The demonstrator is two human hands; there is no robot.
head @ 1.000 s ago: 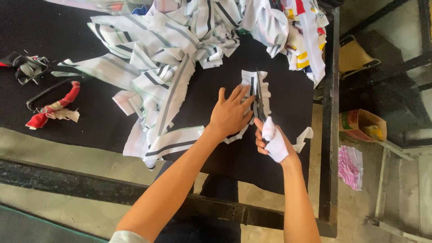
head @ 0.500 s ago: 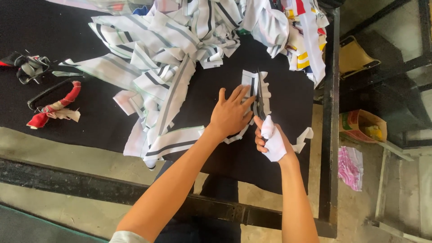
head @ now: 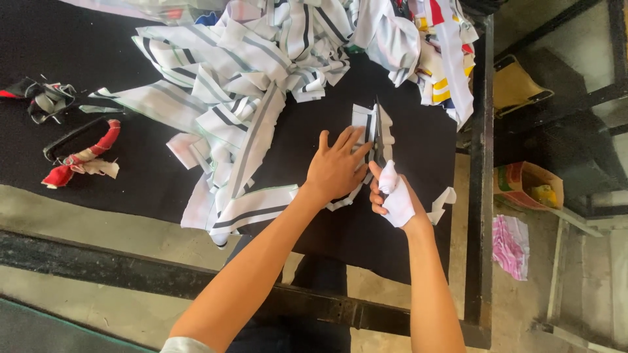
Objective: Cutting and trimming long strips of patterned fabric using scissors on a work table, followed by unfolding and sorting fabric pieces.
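Note:
My left hand (head: 335, 167) lies flat, fingers spread, on a white striped fabric piece (head: 364, 120) on the black table (head: 98, 170). Just to its right, my right hand (head: 391, 196), wrapped in white cloth, grips the handles of dark scissors (head: 377, 134). The blades point away from me and run along the fabric piece's right side. A narrow cut strip (head: 387, 134) lies beside the blades.
A big pile of white striped fabric strips (head: 248, 72) covers the table's middle and far side, with colourful cloth (head: 441, 59) at the far right. Another pair of scissors with red-wrapped handles (head: 78, 153) lies at left. Bags (head: 530, 186) and pink cloth (head: 510, 245) sit on the floor right.
Both hands stay almost in place. The scissors and the fabric piece sit as before, with only slight shifts of the fingers.

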